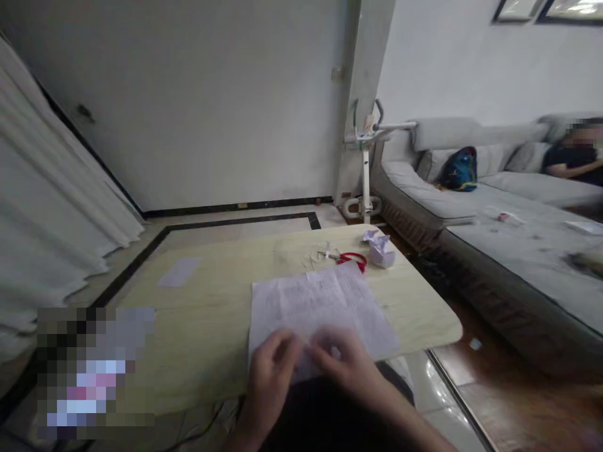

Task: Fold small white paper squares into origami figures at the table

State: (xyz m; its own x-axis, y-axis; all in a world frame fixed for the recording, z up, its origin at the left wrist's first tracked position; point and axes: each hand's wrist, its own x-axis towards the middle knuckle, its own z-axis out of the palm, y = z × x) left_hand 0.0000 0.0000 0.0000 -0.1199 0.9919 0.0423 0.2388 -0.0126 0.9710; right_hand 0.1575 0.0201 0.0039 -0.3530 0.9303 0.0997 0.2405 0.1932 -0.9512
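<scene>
Both hands, left hand [271, 370] and right hand [348, 364], pinch near edge of printed paper sheet [320, 307]; light, floppy, tears easily, grip edge. Scissors [351, 258] well beyond.

White printed sheet [320, 307], pale yellow table [211, 314], red-handled scissors [351, 258], blue backpack [459, 169].

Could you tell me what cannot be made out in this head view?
- Printed text on the paper sheet: too small and blurred.
- Near edge of the sheet: covered by the left hand and right hand, whose fingers are motion-blurred, so their grip is unclear.
- Lower left corner: hidden by a pixelated patch.
- Scissors: blades behind the sheet.
</scene>
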